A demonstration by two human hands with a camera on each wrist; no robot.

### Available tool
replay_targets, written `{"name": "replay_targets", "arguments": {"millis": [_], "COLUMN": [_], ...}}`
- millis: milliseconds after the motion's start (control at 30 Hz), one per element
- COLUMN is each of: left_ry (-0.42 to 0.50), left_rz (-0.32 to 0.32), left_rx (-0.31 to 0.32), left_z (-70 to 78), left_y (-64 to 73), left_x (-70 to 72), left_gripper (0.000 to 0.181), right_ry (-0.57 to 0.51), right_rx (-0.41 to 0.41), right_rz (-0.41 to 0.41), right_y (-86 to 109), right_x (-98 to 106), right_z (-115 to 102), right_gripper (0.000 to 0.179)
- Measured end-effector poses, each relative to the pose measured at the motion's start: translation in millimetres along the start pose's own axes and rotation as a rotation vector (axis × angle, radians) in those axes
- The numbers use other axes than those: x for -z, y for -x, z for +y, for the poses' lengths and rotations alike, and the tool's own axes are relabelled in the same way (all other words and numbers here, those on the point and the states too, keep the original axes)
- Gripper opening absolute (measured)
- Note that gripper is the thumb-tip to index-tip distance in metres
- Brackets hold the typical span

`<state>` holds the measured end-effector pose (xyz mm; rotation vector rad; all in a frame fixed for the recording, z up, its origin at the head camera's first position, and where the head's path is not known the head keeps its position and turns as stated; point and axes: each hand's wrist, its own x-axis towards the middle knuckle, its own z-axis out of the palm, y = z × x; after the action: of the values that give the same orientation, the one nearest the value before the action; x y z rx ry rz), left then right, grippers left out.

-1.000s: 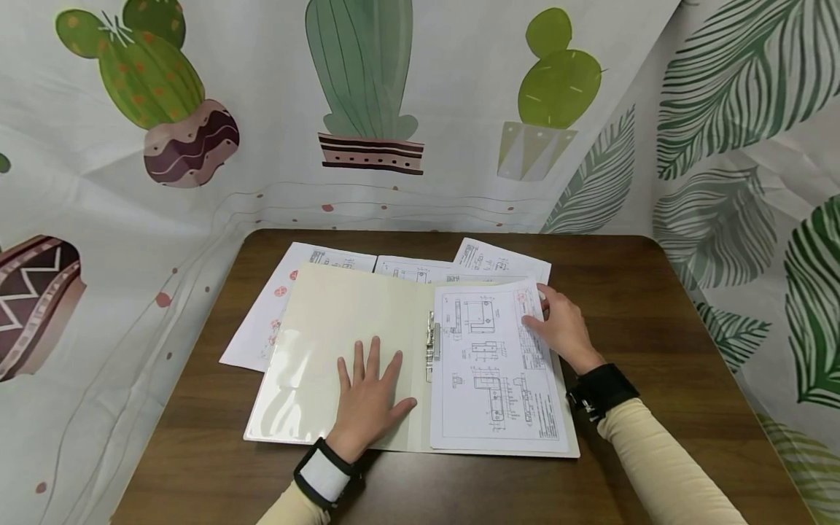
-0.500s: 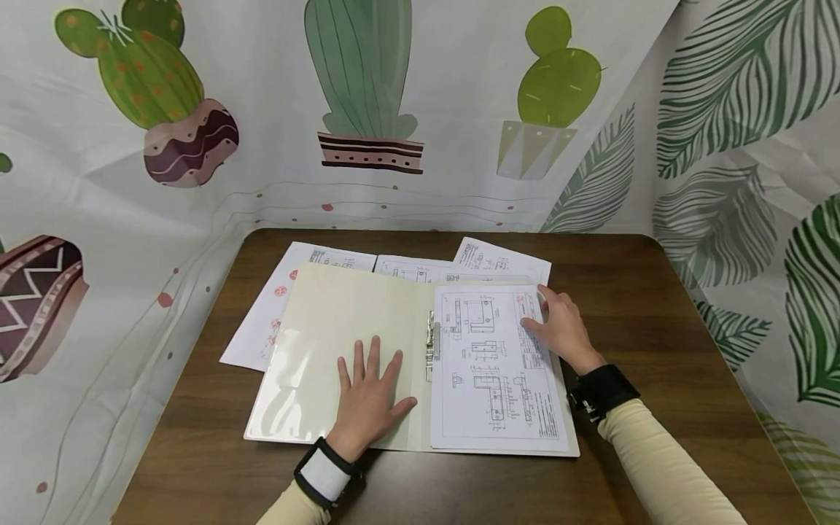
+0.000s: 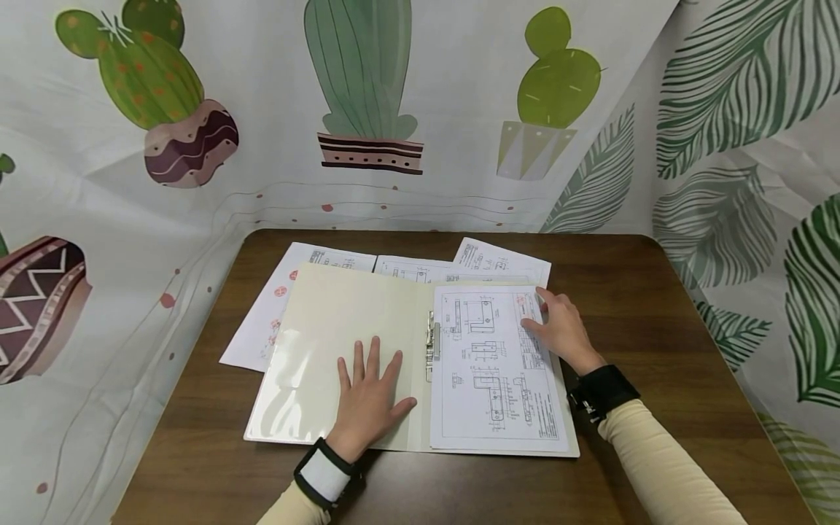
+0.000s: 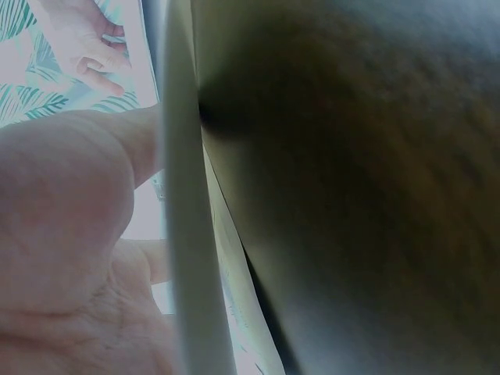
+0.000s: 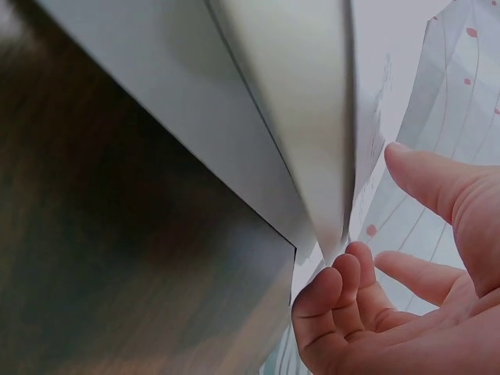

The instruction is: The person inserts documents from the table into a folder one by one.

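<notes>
Left hand (image 3: 370, 408), my own — fingers splayed, grasping nothing — rests on the inner left cover of the open clip folder (image 3: 348, 313). My right hand (image 3: 562, 328) touches the right margin of a technical drawing (image 3: 502, 357), which lies over the right cover beside the metal clip (image 3: 431, 346); whether thumb and fingers pinch it, I cannot tell.

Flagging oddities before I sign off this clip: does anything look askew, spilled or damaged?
Mildly: the loose sheets behind the open folder lie untidily. The left sheet and the right sheet slant at different angles, whereas the drawing in the folder lies fairly square. I see no spill or damage.
</notes>
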<state>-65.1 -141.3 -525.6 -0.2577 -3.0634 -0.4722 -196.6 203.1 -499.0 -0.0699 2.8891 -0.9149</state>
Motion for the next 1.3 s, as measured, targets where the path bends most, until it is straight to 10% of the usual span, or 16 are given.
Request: {"name": "replay_targets", "arguments": {"millis": [933, 1300], "left_ry": [-0.016, -0.038], "left_rz": [0.046, 0.044], "left_rx": [-0.034, -0.029], "left_z": [-1.7, 0.4], "left_y": [4.1, 4.3], "left_x": [-0.6, -0.2], "left_gripper": [0.080, 0.080], "right_ry": [-0.011, 0.066], "right_rx": [0.191, 0.203], "right_rz": [0.148, -0.023], "right_y": [-15.4, -63.0], "right_x": [54, 57], "right_z": [4, 2], "right_gripper": [0.031, 0.051]}}
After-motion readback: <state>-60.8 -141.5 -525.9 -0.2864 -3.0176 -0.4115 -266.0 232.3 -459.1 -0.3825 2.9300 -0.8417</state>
